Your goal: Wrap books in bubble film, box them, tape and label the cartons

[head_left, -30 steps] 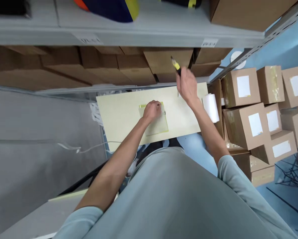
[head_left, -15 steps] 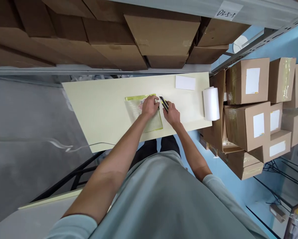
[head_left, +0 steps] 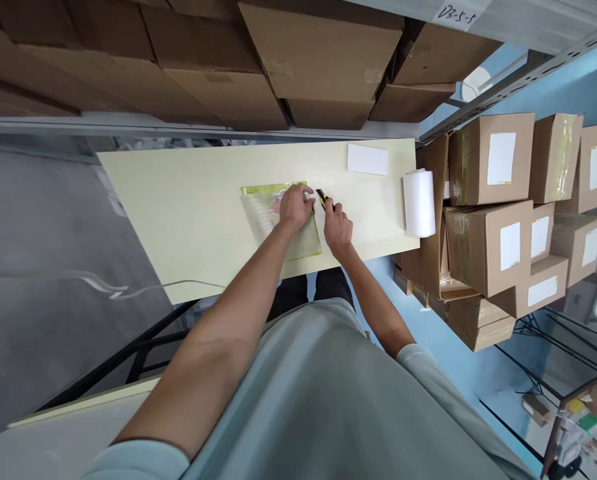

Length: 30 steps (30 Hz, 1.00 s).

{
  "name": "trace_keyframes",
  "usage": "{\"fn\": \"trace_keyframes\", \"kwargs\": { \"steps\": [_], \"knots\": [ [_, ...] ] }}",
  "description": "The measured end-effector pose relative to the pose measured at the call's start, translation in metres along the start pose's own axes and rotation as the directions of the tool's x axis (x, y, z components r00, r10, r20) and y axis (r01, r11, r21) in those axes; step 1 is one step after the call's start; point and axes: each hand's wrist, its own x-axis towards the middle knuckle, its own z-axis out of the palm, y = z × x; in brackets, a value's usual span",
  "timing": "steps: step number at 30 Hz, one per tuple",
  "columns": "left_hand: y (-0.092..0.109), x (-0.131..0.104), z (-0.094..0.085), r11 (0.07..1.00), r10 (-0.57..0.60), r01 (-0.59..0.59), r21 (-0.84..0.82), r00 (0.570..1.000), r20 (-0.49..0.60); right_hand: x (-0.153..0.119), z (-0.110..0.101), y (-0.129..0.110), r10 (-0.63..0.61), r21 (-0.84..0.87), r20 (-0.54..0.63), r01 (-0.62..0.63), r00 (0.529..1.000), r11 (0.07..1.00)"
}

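A flat clear packet with a green top strip lies on the pale yellow table. My left hand presses down on the packet's right part. Just to its right, my right hand grips a yellow and black utility knife, whose tip points at the packet's upper right edge, next to my left fingers.
A white card and a white roll lie on the table's right end. Stacked cardboard boxes with white labels stand to the right. Shelving with brown cartons runs along the far side. A black frame stands below the table.
My right hand came down from near the shelf with the knife and now rests beside my left hand at the packet. The view tilted down and shifted slightly.
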Motion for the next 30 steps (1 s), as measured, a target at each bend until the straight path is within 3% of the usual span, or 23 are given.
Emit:
{"fn": "trace_keyframes", "kwargs": {
  "steps": [12, 23, 27, 30],
  "knots": [
    [0.000, 0.003, 0.000, 1.000, 0.008, -0.007, -0.029, 1.000, 0.011, -0.056, 0.022, 0.015, 0.025, -0.091, 0.053, -0.020, 0.998, 0.996],
    [-0.009, 0.004, 0.014, 0.997, -0.023, 0.020, -0.069, 0.999, -0.038, -0.144, 0.055, 0.055, 0.008, -0.102, 0.175, 0.010, 0.984, 0.995],
    [0.003, -0.006, 0.015, 0.998, -0.064, 0.063, -0.020, 0.998, -0.016, -0.178, 0.061, 0.070, -0.025, -0.116, 0.232, 0.054, 0.972, 0.992],
    [0.023, -0.018, 0.004, 0.998, -0.068, 0.068, -0.014, 0.998, -0.002, -0.187, 0.053, 0.080, -0.042, -0.102, 0.224, 0.066, 0.974, 0.993]
  ]
}}
